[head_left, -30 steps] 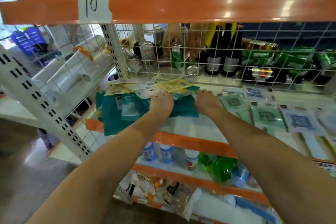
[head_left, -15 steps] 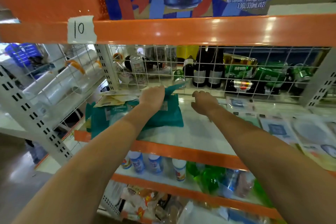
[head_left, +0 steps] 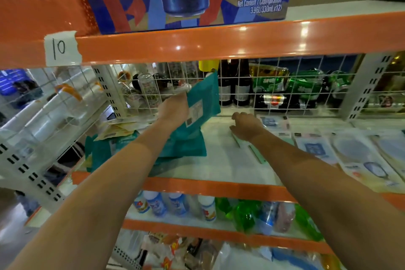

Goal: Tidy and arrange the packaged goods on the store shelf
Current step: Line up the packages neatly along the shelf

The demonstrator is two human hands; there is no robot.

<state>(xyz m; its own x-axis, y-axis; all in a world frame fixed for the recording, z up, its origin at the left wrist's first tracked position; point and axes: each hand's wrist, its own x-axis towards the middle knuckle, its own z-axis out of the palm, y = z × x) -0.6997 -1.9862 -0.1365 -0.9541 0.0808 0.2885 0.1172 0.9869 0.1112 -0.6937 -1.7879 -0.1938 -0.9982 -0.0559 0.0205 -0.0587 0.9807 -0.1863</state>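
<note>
The left hand [head_left: 174,108] now grips 1 teal packet [head_left: 202,101], raised upright off the teal pile [head_left: 182,149] at the shelf's [head_left: 219,166] left, near the far wire grid [head_left: 274,85]. The right hand [head_left: 246,126], fingers loosely spread, has shifted right and rests on flat packets [head_left: 271,121].

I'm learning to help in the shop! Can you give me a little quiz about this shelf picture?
1. True or false: the left hand holds a teal packet lifted off the shelf.
2. What number is on the paper label?
3. The right hand is: A) gripping a bottle, B) resting by the flat packets, C) holding a can.

Key: 1 true; 2 ten; 3 B.
</note>
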